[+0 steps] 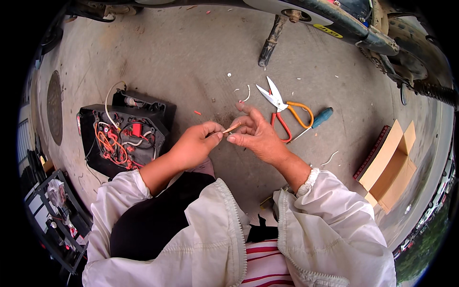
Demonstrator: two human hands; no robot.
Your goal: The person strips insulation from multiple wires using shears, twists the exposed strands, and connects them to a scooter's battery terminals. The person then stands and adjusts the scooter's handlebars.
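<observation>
My left hand (201, 141) pinches a short copper-coloured wire (233, 127) between thumb and forefinger, its end sticking out to the right. Just beside that end is my right hand (258, 136), its fingers spread and bent and its thumb apart. It does not visibly grip the wire. Scissors (276, 99) with one orange and one red handle lie on the ground beyond my right hand, blades apart. Next to them lies a screwdriver (321, 117) with a teal handle, its shaft pointing toward me. An opened black casing (165, 122) full of red, orange and white wires sits left of my left hand.
An open cardboard box (394, 167) stands at the right. Across the far side is a vehicle's frame, with its stand (271, 43) reaching the concrete. Scraps of white wire (330, 158) are scattered about. A black rack (57, 215) holding small items is at the lower left.
</observation>
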